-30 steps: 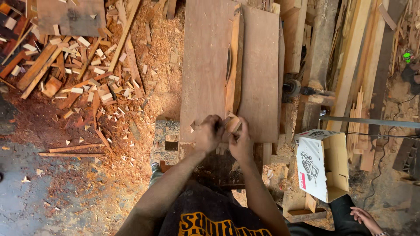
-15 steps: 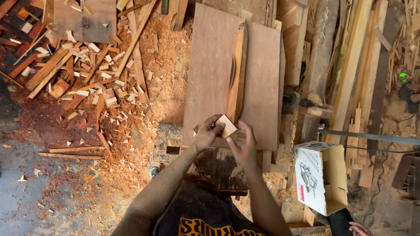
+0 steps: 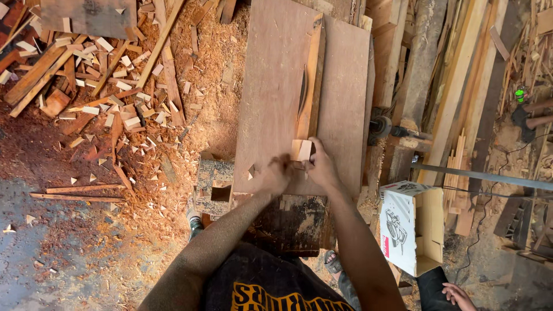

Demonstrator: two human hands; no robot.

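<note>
Hands, 2 of them, meet at the near end of the surface (image 3: pixel 276 86), a brown board with a saw slot and 1 long wooden fence (image 3: pixel 309 86) standing on edge along it. The right hand (image 3: pixel 322 168) has its grip closed on 1 small pale wood block (image 3: pixel 301 150), which is held against the near end of the fence, at 12 o'clock from the hand. The left hand (image 3: pixel 275 175) is blurred, just beside the block at 8 o'clock from it; I cannot tell if its grip is wide or narrow. 1 tiny triangular offcut (image 3: pixel 252 170) lies on the board at 9 o'clock from the left hand. 1 open white cardboard box (image 3: pixel 412 227) stands at 4 o'clock from the hands. The floor at 10 o'clock is covered with sawdust and many pale wood offcuts (image 3: pixel 103 86), too many to count. Long planks (image 3: pixel 455 92) lie stacked at 2 o'clock. 1 other person's hand (image 3: pixel 458 295) shows at the bottom edge.
</note>
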